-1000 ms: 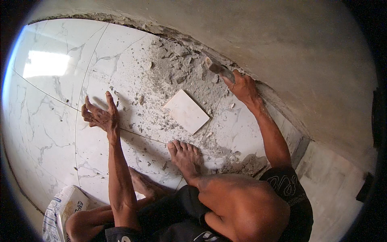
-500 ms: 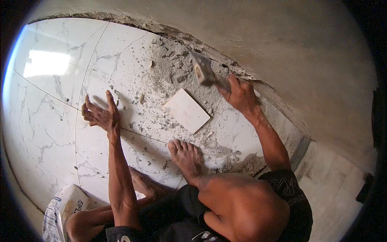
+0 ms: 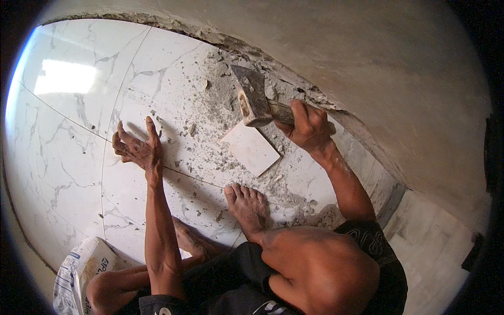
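Note:
My right hand (image 3: 311, 126) is wrapped round the short wooden handle of a hammer (image 3: 253, 93) with a heavy, wedge-shaped grey metal head. The head is raised over loose mortar rubble (image 3: 218, 86) at the foot of the wall, its broad end overlapping the far corner of a cut piece of white tile (image 3: 252, 149). My left hand (image 3: 139, 149) hangs over the floor tiles to the left with fingers spread and curved, holding nothing. A shadow falls beside it, and I cannot tell whether it touches the floor.
Large white marbled tiles (image 3: 58, 157) cover the floor, strewn with grey crumbs. A rough, broken edge (image 3: 252, 50) runs along the base of the plastered wall (image 3: 378, 68). My bare foot (image 3: 247, 207) rests close to the tile piece. A white printed bag (image 3: 84, 265) stands at lower left.
The hammer head has come away from the wall's foot, nearer to me and slightly left. My left hand keeps its spread pose. The whole view has shifted a little.

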Action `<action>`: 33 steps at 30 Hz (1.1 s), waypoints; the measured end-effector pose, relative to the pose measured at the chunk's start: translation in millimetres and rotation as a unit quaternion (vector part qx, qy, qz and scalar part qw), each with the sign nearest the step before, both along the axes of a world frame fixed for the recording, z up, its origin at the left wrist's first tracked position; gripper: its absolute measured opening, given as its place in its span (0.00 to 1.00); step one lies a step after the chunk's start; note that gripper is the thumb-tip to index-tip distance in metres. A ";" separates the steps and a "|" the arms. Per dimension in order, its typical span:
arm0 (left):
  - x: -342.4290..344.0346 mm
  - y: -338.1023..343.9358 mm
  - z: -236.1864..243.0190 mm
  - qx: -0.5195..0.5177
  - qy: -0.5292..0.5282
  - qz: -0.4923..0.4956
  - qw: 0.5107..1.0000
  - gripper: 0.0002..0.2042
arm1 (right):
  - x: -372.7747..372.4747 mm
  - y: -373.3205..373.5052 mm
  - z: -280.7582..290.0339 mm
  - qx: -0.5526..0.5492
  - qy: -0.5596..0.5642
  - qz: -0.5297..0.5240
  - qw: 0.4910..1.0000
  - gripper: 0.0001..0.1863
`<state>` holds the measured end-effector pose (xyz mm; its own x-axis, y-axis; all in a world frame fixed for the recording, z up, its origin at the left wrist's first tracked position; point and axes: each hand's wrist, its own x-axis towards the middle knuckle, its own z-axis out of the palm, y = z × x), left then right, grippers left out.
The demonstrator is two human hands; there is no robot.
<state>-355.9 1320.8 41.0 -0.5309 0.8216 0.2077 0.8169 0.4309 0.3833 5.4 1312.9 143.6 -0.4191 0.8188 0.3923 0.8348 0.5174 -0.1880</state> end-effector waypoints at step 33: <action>200.9 31.2 7.8 -0.005 -0.262 -0.498 0.826 0.32 | 21.7 -59.3 35.3 -0.133 0.088 -0.188 0.969 0.18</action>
